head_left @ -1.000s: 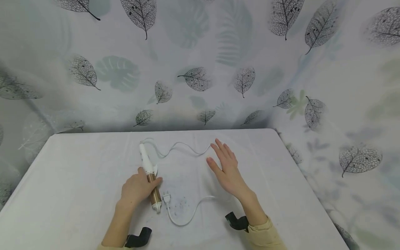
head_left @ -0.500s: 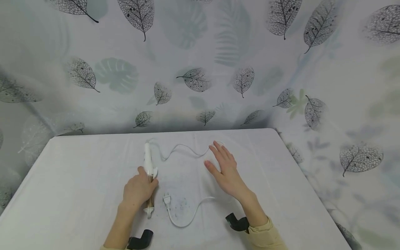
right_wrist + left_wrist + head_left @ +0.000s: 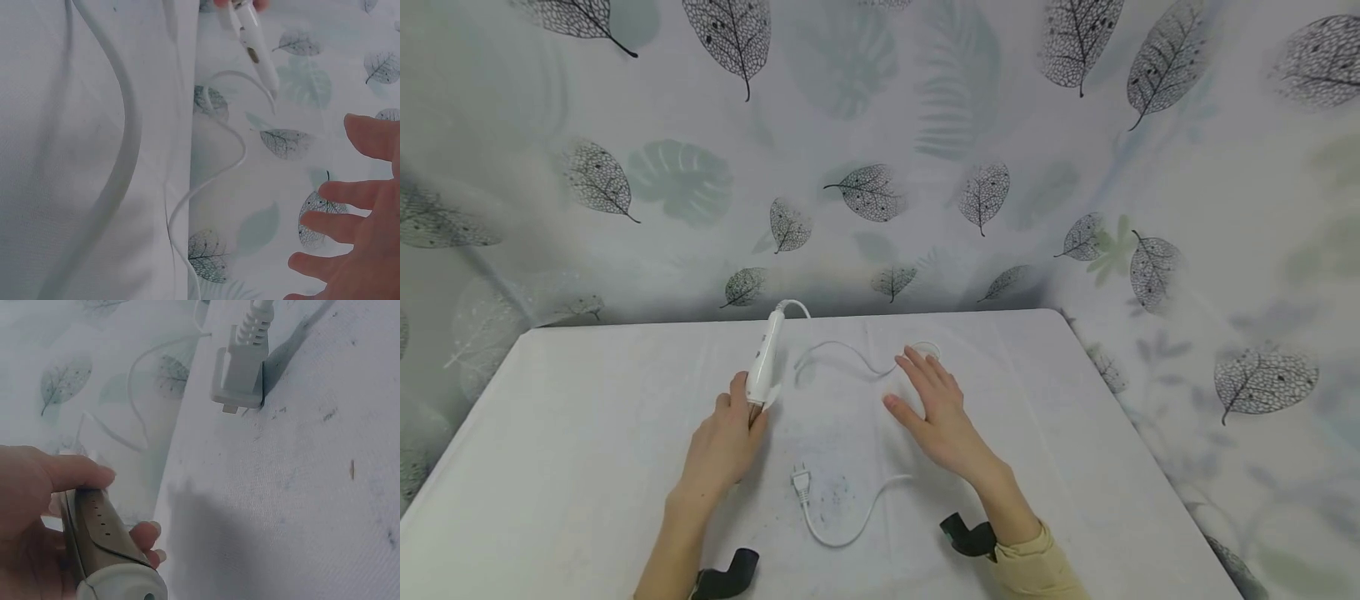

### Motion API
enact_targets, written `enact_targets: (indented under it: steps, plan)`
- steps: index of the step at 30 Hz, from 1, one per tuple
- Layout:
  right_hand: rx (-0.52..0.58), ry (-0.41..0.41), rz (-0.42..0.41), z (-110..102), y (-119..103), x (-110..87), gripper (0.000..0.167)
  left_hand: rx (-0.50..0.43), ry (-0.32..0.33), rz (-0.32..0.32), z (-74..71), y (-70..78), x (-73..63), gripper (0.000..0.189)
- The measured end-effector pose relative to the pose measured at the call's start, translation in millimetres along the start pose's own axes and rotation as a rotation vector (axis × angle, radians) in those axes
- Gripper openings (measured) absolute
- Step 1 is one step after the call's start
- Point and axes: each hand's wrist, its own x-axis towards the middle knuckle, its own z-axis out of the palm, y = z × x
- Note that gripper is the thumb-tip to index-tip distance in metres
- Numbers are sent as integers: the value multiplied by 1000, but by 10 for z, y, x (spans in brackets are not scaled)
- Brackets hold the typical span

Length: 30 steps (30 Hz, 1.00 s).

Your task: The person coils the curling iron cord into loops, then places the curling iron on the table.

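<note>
My left hand [image 3: 718, 450] grips a curling iron [image 3: 763, 367] by its gold-brown barrel, with the white handle pointing away from me. In the left wrist view, the thumb lies across the barrel [image 3: 103, 531] and fingertips show on its far side. A white cord [image 3: 842, 343] leaves the handle end and runs right, toward my right hand [image 3: 947, 429]. That hand is spread with straight fingers and holds nothing; whether it touches the cord or table cannot be told. The handle [image 3: 257, 53] also appears in the right wrist view. Between the forearms lies the two-pin plug [image 3: 801, 483].
A white cloth covers the table [image 3: 610, 400]. From the plug, a length of cord [image 3: 853, 533] curves toward the right forearm. Behind the table hangs a leaf-patterned curtain [image 3: 820, 117], which continues at both sides. Black wrist mounts [image 3: 726, 575] sit on the forearms.
The curling iron has turned in my left hand; its handle end has risen and moved away, lifting the cord there. The barrel is now mostly hidden. My right hand has shifted slightly left.
</note>
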Motion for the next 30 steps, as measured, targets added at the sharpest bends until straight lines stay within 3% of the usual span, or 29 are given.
enact_targets:
  steps: [6,11,21,30]
  plan:
    - [22,-38,10,-6,-23,2,62,-4,85,153,-64,37,-6,60]
    - [69,-15,-8,-13,-37,-6,56,-60,150,264,-112,49,-6,68]
    - [161,112,-154,-17,-41,6,34,-188,137,326,-189,118,-56,69]
    - [209,89,-234,-4,-48,20,29,-217,128,345,-221,148,-87,73]
